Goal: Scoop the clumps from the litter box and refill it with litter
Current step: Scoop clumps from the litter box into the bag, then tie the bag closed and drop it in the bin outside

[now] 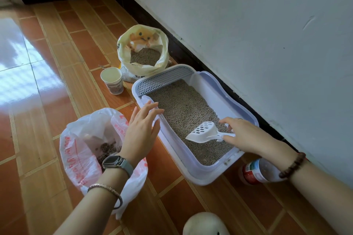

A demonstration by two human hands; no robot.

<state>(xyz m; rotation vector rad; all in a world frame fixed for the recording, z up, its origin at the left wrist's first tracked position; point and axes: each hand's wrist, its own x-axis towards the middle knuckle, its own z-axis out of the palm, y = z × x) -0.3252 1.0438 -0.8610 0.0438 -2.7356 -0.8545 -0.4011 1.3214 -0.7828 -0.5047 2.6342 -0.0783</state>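
Note:
A pale lilac litter box (207, 172) with a grey grid step at its far end lies on the tiled floor along the wall, filled with grey-brown litter (183, 105). My right hand (242, 133) grips the handle of a white slotted scoop (203, 132), which hovers just over the litter at the near end. My left hand (142, 129) is open with fingers spread, its fingertips at the box's left rim. A white plastic bag with red print (76, 150) stands left of the box and holds dark clumps. An open yellow litter bag (143, 49) stands beyond the box.
A white paper cup (112, 80) stands between the litter bag and the box. A plastic bottle with a red label (256, 172) lies by the box's near right corner, partly under my right forearm. A pale rounded object (205, 224) sits at the bottom edge. The wall runs close on the right.

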